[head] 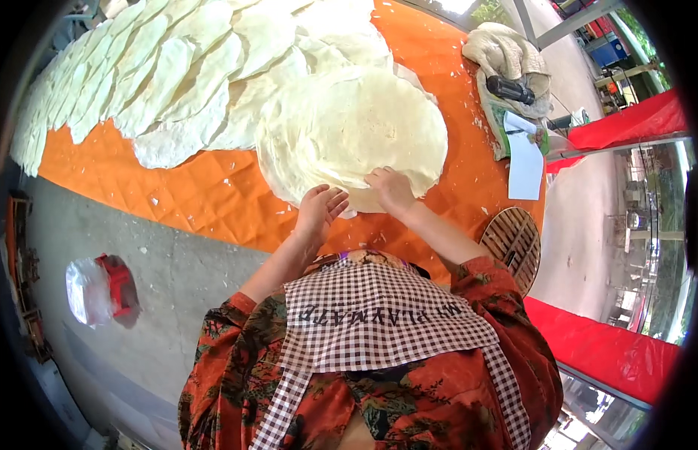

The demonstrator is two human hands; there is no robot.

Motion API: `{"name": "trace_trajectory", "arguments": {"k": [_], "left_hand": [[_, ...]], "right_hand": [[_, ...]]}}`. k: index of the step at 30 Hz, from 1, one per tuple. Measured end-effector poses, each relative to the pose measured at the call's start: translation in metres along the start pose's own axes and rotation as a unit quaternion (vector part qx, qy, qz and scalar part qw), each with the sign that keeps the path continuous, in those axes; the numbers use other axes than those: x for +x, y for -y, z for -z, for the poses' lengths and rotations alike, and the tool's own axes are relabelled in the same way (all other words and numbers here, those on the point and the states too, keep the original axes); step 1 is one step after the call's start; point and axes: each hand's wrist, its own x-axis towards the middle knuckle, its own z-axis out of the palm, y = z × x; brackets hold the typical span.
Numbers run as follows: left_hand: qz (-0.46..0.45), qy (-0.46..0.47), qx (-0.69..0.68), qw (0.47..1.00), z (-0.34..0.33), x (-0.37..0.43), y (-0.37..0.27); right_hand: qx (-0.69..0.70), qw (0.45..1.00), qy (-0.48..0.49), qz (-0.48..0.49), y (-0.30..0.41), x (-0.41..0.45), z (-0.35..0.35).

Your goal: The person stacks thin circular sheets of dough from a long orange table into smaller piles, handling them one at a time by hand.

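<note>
A stack of thin, round, pale dough sheets (360,124) lies in front of me on an orange cloth (231,185). My right hand (390,190) rests on the stack's near edge, fingers bent down against the top sheet; whether they pinch it is hidden. Beside it, my left hand (323,209) is at the near left rim, palm turned inward, fingers slightly apart and nothing seen in them. Between the two hands the edge of the upper sheet looks wrinkled, with a smoother, yellower strip below it.
Many overlapping pale sheets (152,79) spread over the far left of the cloth. To the right are a bundled cloth (504,50), a black cylindrical object (510,90), white paper (524,163) and a round slatted rack (512,244). A red stool (119,284) stands on the concrete floor.
</note>
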Motion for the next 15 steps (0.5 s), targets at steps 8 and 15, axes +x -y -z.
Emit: {"name": "trace_trajectory", "arguments": {"k": [8,15], "left_hand": [[0.016,0.056,-0.022,0.998,-0.001,0.002,0.003],[0.006,0.055,-0.011,0.998,-0.003,0.006,0.008]], "right_hand": [[0.101,0.993,-0.051,-0.037,0.028,0.003,-0.001],[0.099,0.994,-0.02,-0.046,0.011,0.004,0.006]]}}
